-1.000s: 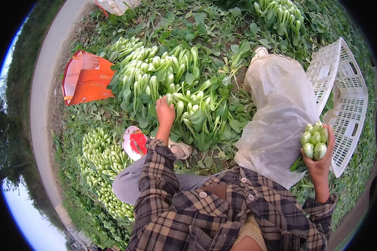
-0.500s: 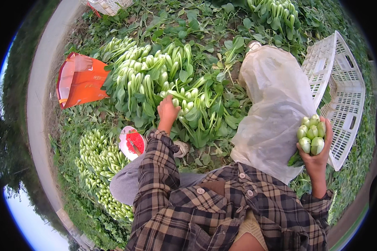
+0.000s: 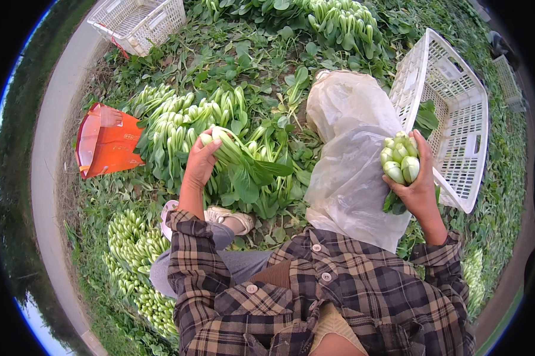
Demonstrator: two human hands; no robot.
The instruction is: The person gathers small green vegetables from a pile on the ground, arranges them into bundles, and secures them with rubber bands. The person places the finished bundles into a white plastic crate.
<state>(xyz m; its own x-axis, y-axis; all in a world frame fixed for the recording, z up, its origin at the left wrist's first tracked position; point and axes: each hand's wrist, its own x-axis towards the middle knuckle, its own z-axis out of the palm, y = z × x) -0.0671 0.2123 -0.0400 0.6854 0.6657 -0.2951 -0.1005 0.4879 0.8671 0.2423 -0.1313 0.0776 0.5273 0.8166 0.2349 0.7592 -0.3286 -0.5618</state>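
Note:
My left hand is closed on bok choy by its pale base, the green leaves trailing to the right. It is held over the near edge of a heap of bok choy lying in rows on the ground. How many stalks are in this hand I cannot tell. On the right, my right hand grips a bunch of several bok choy, pale cut bases facing up and leaves hanging under the palm. That bunch is beside my plastic-covered leg.
A white slatted crate stands tilted at the right, leaves inside it. Another white crate sits far left. An orange bag touches the heap. More bok choy lies lower left and far back. My left sleeve partly hides a bowl.
My left hand has lifted bok choy off the heap and drawn it up and back. My right hand still holds its bunch. The whole view has shifted, showing more of the far-left crate.

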